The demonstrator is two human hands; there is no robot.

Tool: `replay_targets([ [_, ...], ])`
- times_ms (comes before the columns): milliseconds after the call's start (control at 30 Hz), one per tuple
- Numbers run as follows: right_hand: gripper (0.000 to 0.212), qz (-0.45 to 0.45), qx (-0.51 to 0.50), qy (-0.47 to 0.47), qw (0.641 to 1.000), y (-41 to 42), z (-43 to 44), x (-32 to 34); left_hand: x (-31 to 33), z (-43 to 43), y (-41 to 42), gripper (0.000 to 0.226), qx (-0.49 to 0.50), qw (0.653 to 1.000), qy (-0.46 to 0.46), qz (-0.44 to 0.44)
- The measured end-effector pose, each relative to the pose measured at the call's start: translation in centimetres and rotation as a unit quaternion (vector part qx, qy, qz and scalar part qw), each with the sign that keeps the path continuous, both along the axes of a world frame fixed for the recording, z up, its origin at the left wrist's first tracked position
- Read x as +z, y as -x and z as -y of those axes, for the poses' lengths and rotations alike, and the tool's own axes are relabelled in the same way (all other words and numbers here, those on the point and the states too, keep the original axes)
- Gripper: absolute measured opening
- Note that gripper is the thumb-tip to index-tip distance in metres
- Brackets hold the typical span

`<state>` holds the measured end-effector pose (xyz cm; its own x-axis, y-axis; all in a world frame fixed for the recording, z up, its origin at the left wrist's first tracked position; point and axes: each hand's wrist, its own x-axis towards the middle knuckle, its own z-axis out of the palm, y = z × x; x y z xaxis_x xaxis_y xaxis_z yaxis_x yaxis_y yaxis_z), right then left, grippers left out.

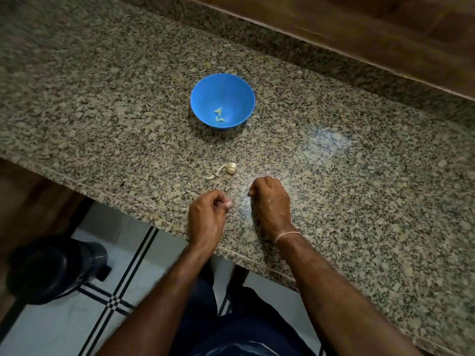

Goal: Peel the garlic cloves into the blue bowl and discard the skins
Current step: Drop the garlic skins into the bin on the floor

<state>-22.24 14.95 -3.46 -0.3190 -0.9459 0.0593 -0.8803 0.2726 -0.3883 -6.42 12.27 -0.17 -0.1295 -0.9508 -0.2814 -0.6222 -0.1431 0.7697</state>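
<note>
The blue bowl (222,80) stands on the granite counter and holds three small peeled garlic cloves (218,115). Closer to me lies a partly broken garlic bulb (230,168), and a loose clove (209,177) rests beside its stem. My left hand (207,214) hovers over the counter's front edge, fingers curled with the thumb against them. My right hand (270,201) is a little to the right, curled into a loose fist, knuckles up. Both hands are just short of the bulb. Anything inside either hand is hidden.
The speckled granite counter (334,163) runs to a raised back ledge with a wooden panel (372,29) behind it. Below the counter edge is tiled floor (123,291), with a dark bin (51,268) at the lower left.
</note>
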Motion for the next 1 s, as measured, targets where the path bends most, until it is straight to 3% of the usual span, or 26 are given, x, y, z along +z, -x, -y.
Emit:
replay_targets([
  [100, 0.007, 0.027, -0.001, -0.044, 0.999, -0.9, -1.0, 0.4, 0.3, -0.3, -1.1, 0.012, 0.024, 1.0, -0.008, -0.017],
  [167, 0.015, 0.191, -0.063, -0.047, 0.978, -2.6, -1.3, 1.7, 0.5, -0.5, -2.3, 0.01, 0.037, 0.999, -0.008, -0.026],
  [267, 0.017, 0.451, -0.168, -0.076, 0.873, -6.6, -0.7, 3.7, 0.8, -0.6, -5.0, 0.008, 0.058, 0.997, 0.004, -0.042],
  [400, 0.026, 0.613, -0.17, -0.114, 0.764, -13.7, 0.9, 5.6, 1.1, -0.7, -11.3, 0.013, 0.118, 0.992, 0.011, -0.053],
  [467, 0.034, 0.631, -0.145, -0.146, 0.748, -18.0, 1.8, 5.5, 1.0, -1.0, -15.7, 0.014, 0.158, 0.986, 0.017, -0.046],
  [600, 0.041, 0.627, -0.089, -0.195, 0.749, -29.9, 3.3, 4.4, 0.3, -2.6, -27.5, 0.02, 0.248, 0.967, 0.038, -0.048],
  [800, 0.025, 0.611, -0.048, -0.264, 0.745, -47.9, 2.7, 2.8, -1.6, -6.4, -46.2, 0.025, 0.362, 0.931, 0.031, -0.039],
  [1000, 0.025, 0.578, -0.01, -0.331, 0.746, -60.1, 3.4, 0.3, -3.1, -8.8, -58.7, 0.019, 0.432, 0.901, 0.025, -0.025],
])
